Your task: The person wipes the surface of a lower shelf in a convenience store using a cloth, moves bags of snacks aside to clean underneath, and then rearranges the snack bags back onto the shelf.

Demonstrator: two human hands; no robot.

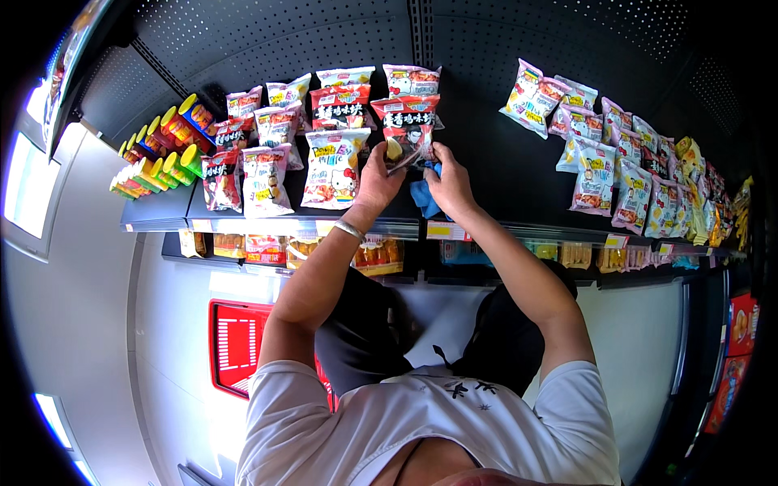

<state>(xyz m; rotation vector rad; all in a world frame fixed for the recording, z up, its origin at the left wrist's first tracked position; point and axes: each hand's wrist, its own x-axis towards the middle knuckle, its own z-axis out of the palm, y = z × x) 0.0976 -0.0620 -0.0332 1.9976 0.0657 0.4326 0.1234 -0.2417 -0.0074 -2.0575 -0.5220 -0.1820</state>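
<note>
Both hands are at a red and black snack bag (410, 124) on a dark metal store shelf. My left hand (380, 182), with a bangle at the wrist, grips its lower left side. My right hand (450, 182) holds its lower right corner, and a blue cloth (428, 193) is bunched under that palm. Behind the red bag stands a pink snack bag (413, 80). To the left, a white Hello Kitty snack bag (335, 170) stands at the shelf's front, with another red bag (340, 108) behind it.
More snack bags (266, 182) and chip canisters (176, 127) stand to the left, and rows of bags (589, 176) to the right. Price tags (447, 231) line the shelf edge. Packaged goods (377, 256) sit on the shelf below. A red shopping basket (214, 346) is on the floor at left.
</note>
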